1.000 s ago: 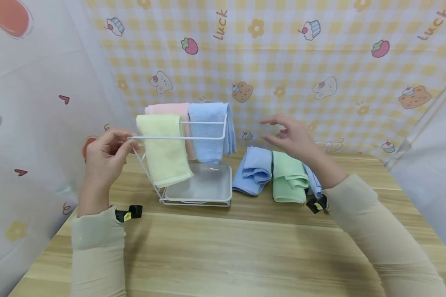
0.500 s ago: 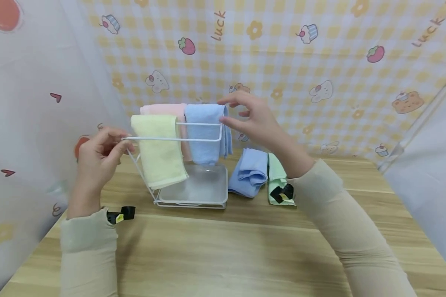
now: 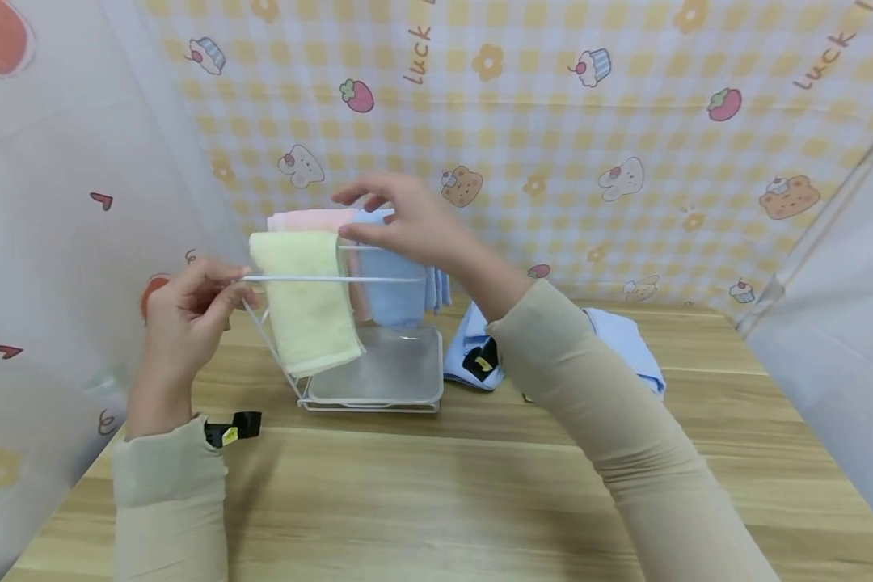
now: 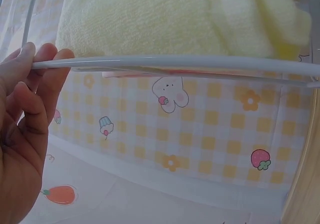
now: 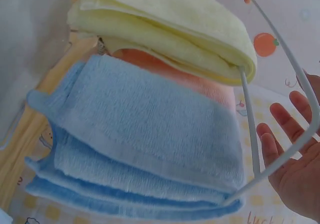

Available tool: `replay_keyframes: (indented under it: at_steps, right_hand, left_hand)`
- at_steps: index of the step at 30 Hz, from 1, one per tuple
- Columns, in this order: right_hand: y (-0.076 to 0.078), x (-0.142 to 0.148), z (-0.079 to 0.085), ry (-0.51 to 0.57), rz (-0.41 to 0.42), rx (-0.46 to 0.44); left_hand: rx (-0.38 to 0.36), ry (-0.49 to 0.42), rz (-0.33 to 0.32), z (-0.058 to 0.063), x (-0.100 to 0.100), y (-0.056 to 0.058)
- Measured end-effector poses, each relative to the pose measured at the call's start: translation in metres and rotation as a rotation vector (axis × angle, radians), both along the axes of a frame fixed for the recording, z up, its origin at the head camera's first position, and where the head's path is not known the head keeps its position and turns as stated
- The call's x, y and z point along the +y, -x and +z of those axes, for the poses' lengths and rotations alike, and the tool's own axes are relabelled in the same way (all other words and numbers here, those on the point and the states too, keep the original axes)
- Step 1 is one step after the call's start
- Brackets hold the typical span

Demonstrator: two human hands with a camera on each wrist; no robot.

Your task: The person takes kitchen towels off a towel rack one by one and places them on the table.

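My left hand (image 3: 189,323) pinches the left corner of the white wire rack's (image 3: 378,280) front bar; the left wrist view shows thumb and fingertips around it. A pale yellow towel (image 3: 305,315) hangs over the middle bar. Behind it, a pink towel (image 3: 309,218) and a blue towel (image 3: 396,299) drape side by side over the back bar. Over the rack's right half hovers my right hand (image 3: 415,222), its fingers spread and holding nothing. Its thumb tip is close to the yellow towel's upper right edge, and it hides part of the blue towel.
A grey tray (image 3: 425,398) sits in the rack's base. Right of the rack, a folded blue cloth (image 3: 461,343) and another blue cloth (image 3: 629,343) lie on the wooden table (image 3: 378,501), partly behind my right arm. A checked yellow curtain (image 3: 538,121) stands behind.
My right hand has moved left from above the loose cloths, past the rack's right end, to above the hanging blue towel. My left hand keeps its pinch on the rack.
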State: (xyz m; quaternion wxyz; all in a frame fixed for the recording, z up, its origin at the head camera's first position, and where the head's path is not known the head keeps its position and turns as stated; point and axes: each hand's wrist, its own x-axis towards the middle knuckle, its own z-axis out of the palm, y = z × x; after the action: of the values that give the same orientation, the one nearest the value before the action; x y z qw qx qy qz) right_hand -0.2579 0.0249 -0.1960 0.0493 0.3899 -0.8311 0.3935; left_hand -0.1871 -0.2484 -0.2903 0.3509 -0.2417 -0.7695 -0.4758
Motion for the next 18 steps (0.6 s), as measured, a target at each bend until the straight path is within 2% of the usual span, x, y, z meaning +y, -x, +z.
replay_keyframes:
  at_steps: [6, 14, 18]
  right_hand:
    - [0.006, -0.021, 0.002, 0.003, 0.068, 0.01]
    - [0.013, -0.032, -0.007, 0.026, 0.166, -0.076]
    - [0.016, -0.035, -0.007, -0.019, 0.192, -0.064]
  left_hand:
    - [-0.012, -0.002, 0.014, 0.0, 0.0, 0.0]
    - [-0.03, 0.014, 0.033, -0.002, -0.001, -0.004]
    - [-0.024, 0.007, 0.02, -0.001, 0.0, -0.002]
